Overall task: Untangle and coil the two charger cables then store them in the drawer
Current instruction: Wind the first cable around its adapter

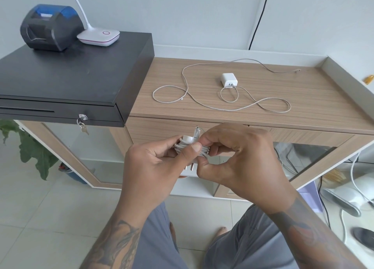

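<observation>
Both hands together at mid-frame: left hand and right hand gripping wound charger, prongs down. Second cable loose on desktop straight ahead, sprawled left-right; drawer closed just beyond hands, neither hand clearly nearer

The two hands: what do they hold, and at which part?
Both hold one coiled charger: the left hand grips its wound cable, thumb on top; the right hand pinches the cable's end.

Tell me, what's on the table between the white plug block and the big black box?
In the head view, loops of the loose cable lie on the wooden table between the white charger block and the black cash drawer; otherwise bare wood.
</observation>
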